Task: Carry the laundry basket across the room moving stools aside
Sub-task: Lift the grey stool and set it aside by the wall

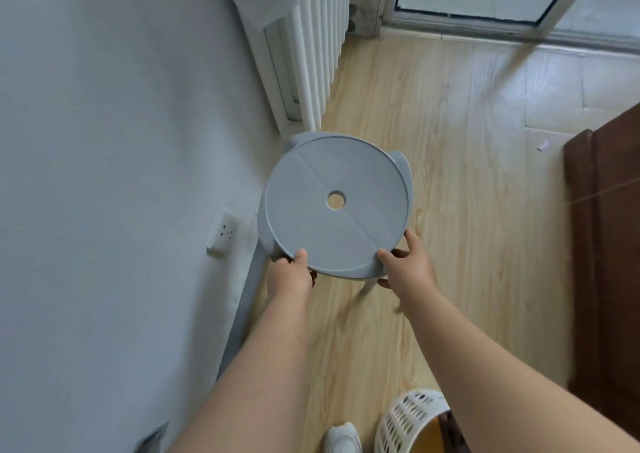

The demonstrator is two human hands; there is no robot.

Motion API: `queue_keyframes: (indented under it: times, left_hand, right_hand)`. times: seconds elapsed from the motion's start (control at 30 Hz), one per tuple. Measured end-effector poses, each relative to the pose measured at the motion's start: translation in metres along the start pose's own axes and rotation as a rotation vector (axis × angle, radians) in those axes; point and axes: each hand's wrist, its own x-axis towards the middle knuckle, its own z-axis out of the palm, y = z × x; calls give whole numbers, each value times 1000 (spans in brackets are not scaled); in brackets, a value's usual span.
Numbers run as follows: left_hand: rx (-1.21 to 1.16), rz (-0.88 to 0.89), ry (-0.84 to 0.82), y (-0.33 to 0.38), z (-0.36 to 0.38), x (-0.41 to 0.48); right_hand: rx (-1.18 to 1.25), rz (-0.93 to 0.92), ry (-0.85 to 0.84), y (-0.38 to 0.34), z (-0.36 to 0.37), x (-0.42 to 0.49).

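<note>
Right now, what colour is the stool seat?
Pale grey stool seat, with a round centre hole; head view.

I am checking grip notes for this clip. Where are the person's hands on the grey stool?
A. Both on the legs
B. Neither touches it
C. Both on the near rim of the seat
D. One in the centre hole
C: the left hand and right hand both clasp the near rim of the stool, thumbs on top.
</note>
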Motion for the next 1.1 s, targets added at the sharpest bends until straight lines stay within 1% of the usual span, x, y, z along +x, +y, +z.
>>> queue_keyframes:
  times: [0.13,0.27,0.37,0.47,0.53,0.6,0.67,0.73,0.93,1.1]
  left_hand:
    - [36,22,43,29,-6,20]
    - [-58,27,45,51,-10,40]
    - [-130,26,21,56,-9,46]
    - [-119,65,21,60,-9,46]
    - [-132,42,6,59,-8,47]
    - [-102,11,-12,56,-5,41]
    - [-34,30,-14,54,-1,34]
    - [-7,31,-4,54,-1,30]
    - [9,36,-49,43,-6,12]
    - [42,30,-29,20,-7,-21]
  right_hand:
    - [-7,-25,-18,-26,26,14]
    - [-27,-45,-21,-47,46,22]
    - [31,-9,-33,-58,50,30]
    - [87,-22,-98,-70,49,34]
    - [49,-32,-109,-75,46,35]
    - [-13,-30,-71,-74,43,36]
    - [-59,-9,-5,-70,40,37]
    - [-124,-10,23,-66,38,37]
    - [-237,-8,-2,-58,26,25]
    - [-212,-43,-7,-38,6,4]
